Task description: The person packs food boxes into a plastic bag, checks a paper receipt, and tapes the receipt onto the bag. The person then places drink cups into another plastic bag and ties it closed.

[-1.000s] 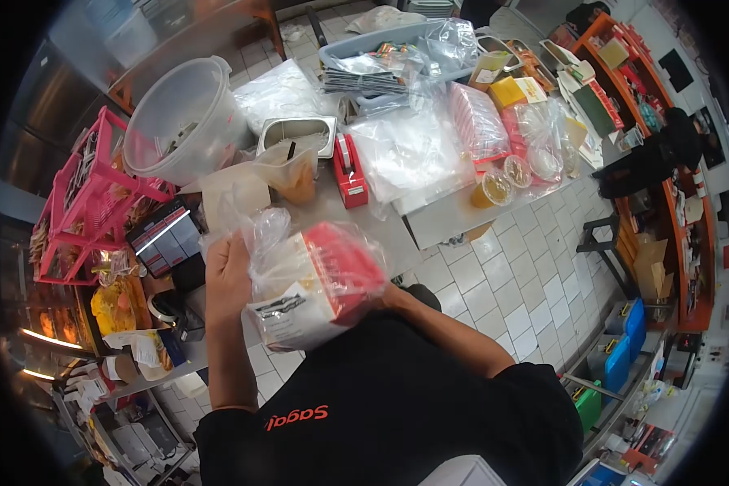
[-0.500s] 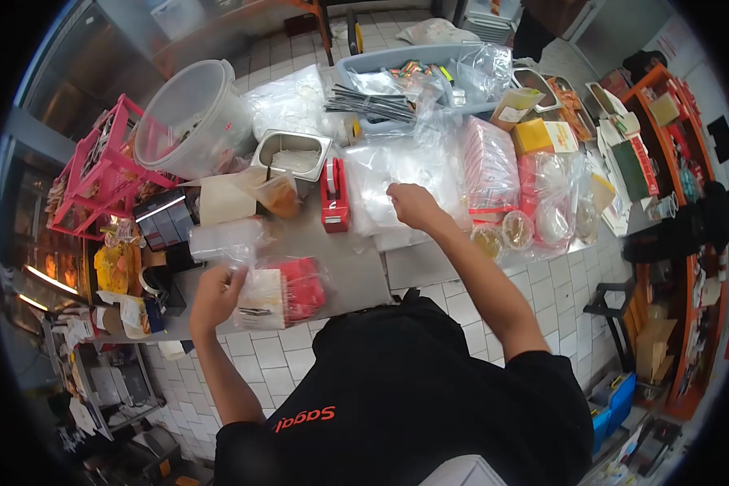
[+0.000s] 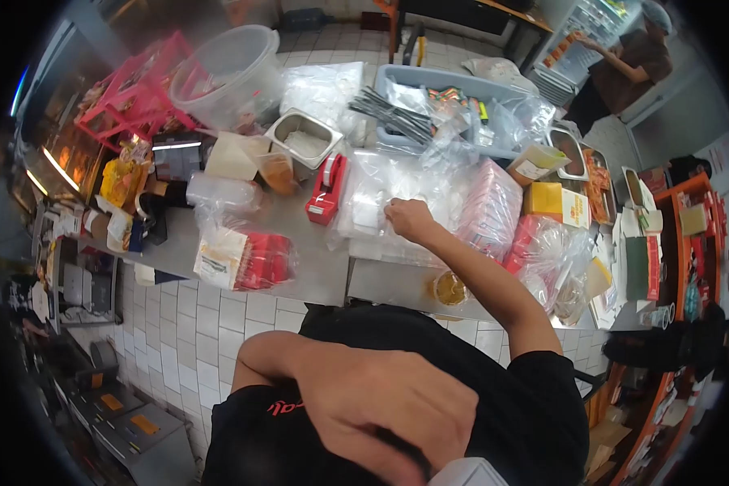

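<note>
My right hand (image 3: 411,220) rests on a stack of clear plastic bags (image 3: 364,182), its fingers pinched on the top bag. My left hand (image 3: 389,397) is raised in front of my chest, large in the view. Its fingers are curled inward, and whatever they may hold is hidden. Close by its fingertips is a white item (image 3: 466,472) at the bottom edge. A red tape dispenser (image 3: 326,190) stands left of the bags. Further left lies a clear packet of red and white items (image 3: 247,257).
A blue-grey bin (image 3: 389,77) with black straws stands behind the bags. A steel pan (image 3: 304,139), a clear tub (image 3: 227,77) and pink crates (image 3: 130,89) are to the left. Wrapped packs (image 3: 494,206) lie right. Another person (image 3: 628,69) stands at the back right.
My left hand has left the packet on the table and come up before my chest. My right hand stays on the bags. The view has shifted, and a person now shows at the back.
</note>
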A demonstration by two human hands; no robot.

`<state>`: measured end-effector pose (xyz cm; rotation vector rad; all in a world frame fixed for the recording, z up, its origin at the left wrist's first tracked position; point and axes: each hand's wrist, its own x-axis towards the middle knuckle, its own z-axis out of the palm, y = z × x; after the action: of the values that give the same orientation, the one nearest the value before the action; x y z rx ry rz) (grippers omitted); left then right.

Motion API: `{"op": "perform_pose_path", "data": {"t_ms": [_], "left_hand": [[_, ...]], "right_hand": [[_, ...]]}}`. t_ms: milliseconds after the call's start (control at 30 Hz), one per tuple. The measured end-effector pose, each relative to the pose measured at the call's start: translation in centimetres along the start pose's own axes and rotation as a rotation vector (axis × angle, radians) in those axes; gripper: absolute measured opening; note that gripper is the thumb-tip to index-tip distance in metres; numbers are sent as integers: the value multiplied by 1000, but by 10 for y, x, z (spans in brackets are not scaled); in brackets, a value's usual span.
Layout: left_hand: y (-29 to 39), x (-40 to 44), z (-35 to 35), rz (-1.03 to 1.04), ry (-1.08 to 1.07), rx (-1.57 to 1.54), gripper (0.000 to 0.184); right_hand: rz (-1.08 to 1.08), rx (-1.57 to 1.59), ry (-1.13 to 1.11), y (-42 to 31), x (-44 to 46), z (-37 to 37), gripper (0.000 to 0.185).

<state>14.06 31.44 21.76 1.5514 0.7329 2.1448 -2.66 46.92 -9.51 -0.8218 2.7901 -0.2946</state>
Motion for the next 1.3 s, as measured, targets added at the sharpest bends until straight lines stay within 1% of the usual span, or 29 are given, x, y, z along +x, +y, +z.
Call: {"op": "perform_pose_path", "data": {"t_ms": [67,133,167,200,267,300,333,400,467,533,600,633,667,700,733,767,833,867,900,933,967,1033,1067,1100,1133,1200,1233,1267,1300], "left_hand": [[-13,11,1,-14,-20,-156,11],[-22,17,-3,-136,-40,-166,25],[-22,22,-7,-182,16,-200,17],[-26,26,-7,-136,60,-176,17],[-31,36,-9,-42,-19,-217,18],[-32,36,-7,-55,-21,-222,18],[-34,37,-4,53,-9,-139,16],[-30,33,-11,164,-10,-55,17],[-17,9,-35,62,97,313,17],[-11,-27,-57,109,423,938,21],[-19,-69,-101,235,724,1269,29],[-28,-79,-117,178,927,1200,34],[-37,-87,-131,117,1130,1113,39],[-49,-103,-148,133,1135,1113,39],[-63,-119,-164,-33,1209,928,43],[-69,-126,-173,-197,1269,735,48],[-73,-113,-179,-284,1168,67,63],[-74,-109,-184,-279,1167,59,63],[-76,-107,-191,-367,1014,-218,69],[-78,-105,-194,-450,843,-486,75],[-83,-105,-191,-452,833,-490,75],[-93,-111,-175,-570,569,-456,71],[-100,-118,-176,-585,561,-469,71],[-106,-123,-177,-517,482,-561,63],[-112,-129,-178,-449,404,-655,56],[-115,-135,-182,-415,329,-546,36],[-101,-127,-175,-378,478,-459,33],[-91,-124,-173,-338,630,-366,29],[-85,-125,-178,-438,706,-158,28]], "right_hand": [[20,90,36,5,0,0,22],[77,306,140,7,2,-12,22],[125,453,142,10,1,-23,23],[161,600,142,7,-2,-46,24],[251,916,147,2,-10,-84,25],[194,997,201,-3,-13,-103,25],[136,1074,259,-8,-18,-124,25],[-1,1337,373,-28,-41,-179,26],[-157,1583,523,-34,-60,-215,25],[-325,1740,624,-37,-82,-238,28],[-392,1925,673,-46,-102,-253,28],[-411,1916,666,-43,-105,-250,28],[-453,2044,642,-37,-106,-242,29],[-490,2169,616,-33,-105,-233,29],[-492,2158,609,-32,-103,-222,29],[-506,2296,598,-30,-101,-210,34],[-471,2550,631,-50,-106,-204,38],[-466,2542,631,-56,-103,-199,38],[-615,2591,568,-62,-99,-194,39],[-528,2555,642,-66,-103,-191,39],[-436,2515,709,-72,-106,-190,38],[-264,2472,875,-77,-108,-183,35],[-65,2428,995,-76,-109,-182,31],[144,2367,1094,-74,-110,-181,28],[163,2365,1122,-72,-116,-177,28],[297,1922,1430,-64,-131,-166,18],[335,1743,1370,-61,-143,-162,20],[349,1737,1373,-60,-151,-161,20],[365,1833,1404,-61,-155,-163,20]]}}
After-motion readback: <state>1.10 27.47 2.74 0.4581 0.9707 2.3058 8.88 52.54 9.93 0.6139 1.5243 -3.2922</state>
